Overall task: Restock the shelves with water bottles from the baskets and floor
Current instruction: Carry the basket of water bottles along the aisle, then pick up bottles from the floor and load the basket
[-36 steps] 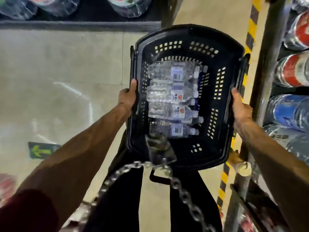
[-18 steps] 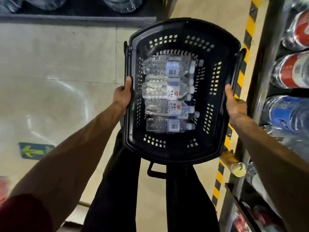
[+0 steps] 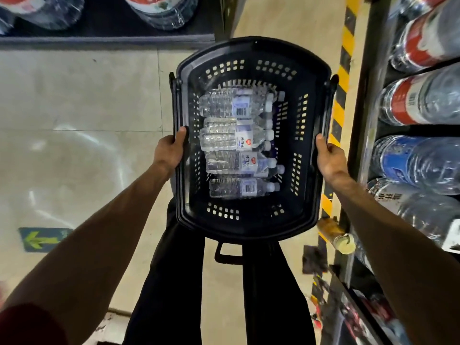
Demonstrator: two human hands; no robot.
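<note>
In the head view, above the pale tiled floor (image 3: pixel 74 108), we see a black plastic basket (image 3: pixel 251 49) held roughly level between two bare forearms. The left hand (image 3: pixel 169 151) grips the basket's left rim, thumb laid along the top and fingers hidden underneath. The right hand (image 3: pixel 329 159) grips the right rim the same way.

On the basket's bottom, small clear water bottles (image 3: pixel 229 161) lie on their sides in a row from the far wall to the near wall, caps toward the right wall. We count four on top, and more caps show beneath them. A handle (image 3: pixel 227 256) hangs below the basket's near edge, in front of black trousers (image 3: pixel 169 282).

To the right stands a shelf (image 3: pixel 368 100) stocked with large jugs (image 3: pixel 420 100) bearing red or blue labels. A yellow-and-black stripe (image 3: pixel 344 70) runs along the floor beside it. A green arrow sticker (image 3: pixel 42 239) lies on the floor at left.
</note>
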